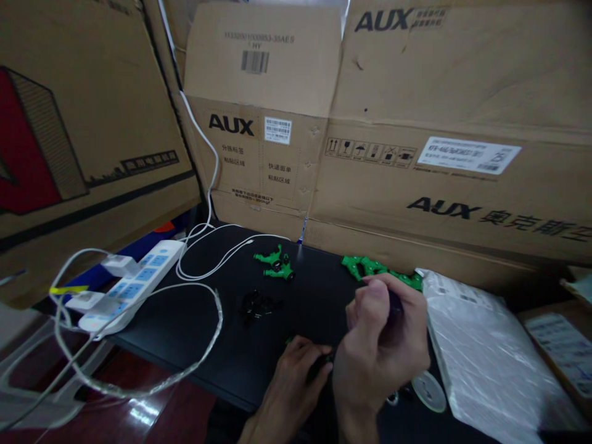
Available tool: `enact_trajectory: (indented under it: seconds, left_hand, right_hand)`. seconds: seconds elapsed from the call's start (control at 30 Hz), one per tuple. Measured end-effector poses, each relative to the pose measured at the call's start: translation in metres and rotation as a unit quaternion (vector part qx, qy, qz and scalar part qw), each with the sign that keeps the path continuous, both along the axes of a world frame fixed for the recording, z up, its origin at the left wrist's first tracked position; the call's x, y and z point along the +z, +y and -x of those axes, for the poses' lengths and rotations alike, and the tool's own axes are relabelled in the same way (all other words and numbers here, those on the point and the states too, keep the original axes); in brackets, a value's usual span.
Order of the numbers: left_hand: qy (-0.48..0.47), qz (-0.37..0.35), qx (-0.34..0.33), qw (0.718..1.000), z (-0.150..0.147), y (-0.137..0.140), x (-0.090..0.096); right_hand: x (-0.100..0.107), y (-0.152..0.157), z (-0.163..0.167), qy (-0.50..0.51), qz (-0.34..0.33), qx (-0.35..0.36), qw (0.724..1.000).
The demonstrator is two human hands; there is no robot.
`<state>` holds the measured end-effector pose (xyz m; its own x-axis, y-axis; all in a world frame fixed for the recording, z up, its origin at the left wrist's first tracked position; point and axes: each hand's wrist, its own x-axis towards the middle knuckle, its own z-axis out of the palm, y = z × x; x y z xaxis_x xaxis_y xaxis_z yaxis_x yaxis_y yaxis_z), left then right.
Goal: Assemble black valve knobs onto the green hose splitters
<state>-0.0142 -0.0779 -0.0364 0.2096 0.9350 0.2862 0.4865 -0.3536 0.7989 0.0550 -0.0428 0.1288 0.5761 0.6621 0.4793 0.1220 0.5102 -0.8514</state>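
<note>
Pinching a small black part (318, 368), your left hand (295, 377) lay just left of your right hand (380, 348), curled around a dark handle (394, 309).

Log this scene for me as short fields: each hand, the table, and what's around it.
Left hand: pinching a dark part, mostly hidden
Right hand: closed around a dark handle
Table: black; green pieces and black bits beyond the left hand; more green pieces at the back
Left side: white power strip, plugs, cables
Right side: wrapped package; white disc beside the right hand
Behind: AUX cardboard
</note>
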Motion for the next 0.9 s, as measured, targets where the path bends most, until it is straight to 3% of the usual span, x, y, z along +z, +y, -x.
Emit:
enact_trajectory:
  seconds: [0.03,0.07,0.13,0.2,0.27,0.4,0.43,0.5,0.63,0.7,0.73,0.77,0.83,0.87,0.9]
  left_hand:
    - [0.000,0.000,-0.002,1.000,0.000,0.000,-0.001]
    - [-0.002,-0.001,-0.005,1.000,0.000,0.000,-0.001]
    - [-0.012,-0.005,-0.007,1.000,0.001,0.000,0.000]
    - [-0.023,-0.001,-0.003,1.000,0.001,-0.001,0.004]
    - [-0.032,0.014,-0.001,0.999,0.002,-0.003,0.008]
    - [-0.048,0.031,-0.008,0.998,0.003,-0.005,0.014]
    - [-0.049,0.033,-0.008,0.998,0.003,-0.005,0.015]
    - [-0.051,0.036,-0.008,0.998,0.004,-0.005,0.016]
    - [-0.051,0.044,-0.011,0.998,0.003,-0.005,0.017]
    - [-0.046,0.042,-0.005,0.998,0.003,-0.004,0.015]
    - [-0.045,0.037,-0.001,0.998,0.002,-0.004,0.013]
    - [-0.045,0.031,0.001,0.999,0.002,-0.003,0.011]
    - [-0.042,0.027,0.000,0.999,0.001,-0.002,0.006]
    - [-0.039,0.028,-0.001,0.999,0.001,-0.002,0.004]
    - [-0.036,0.030,-0.001,0.999,0.001,-0.001,0.002]
  right_hand:
    - [0.000,-0.002,0.002,-0.006,-0.003,-0.019,1.000]
    - [0.000,-0.003,0.001,-0.009,-0.004,0.009,1.000]
    - [0.001,-0.002,-0.009,-0.001,0.004,0.143,0.990]
    - [0.003,0.002,-0.026,0.013,0.020,0.294,0.956]
    - [0.007,0.009,-0.041,0.008,0.023,0.439,0.898]
    - [0.010,0.024,-0.053,-0.009,-0.048,0.682,0.730]
    - [0.009,0.028,-0.053,-0.010,-0.055,0.713,0.699]
    - [0.004,0.031,-0.051,-0.008,-0.065,0.733,0.677]
    - [-0.006,0.025,-0.049,-0.006,-0.116,0.699,0.705]
    - [-0.007,0.016,-0.046,-0.013,-0.106,0.650,0.752]
    - [-0.007,0.012,-0.042,-0.022,-0.088,0.601,0.794]
    - [-0.007,0.007,-0.036,-0.028,-0.067,0.520,0.851]
    - [-0.006,0.000,-0.021,-0.030,-0.034,0.276,0.960]
    - [-0.006,-0.002,-0.013,-0.028,-0.024,0.147,0.988]
    - [-0.006,-0.004,-0.007,-0.032,-0.016,0.056,0.998]
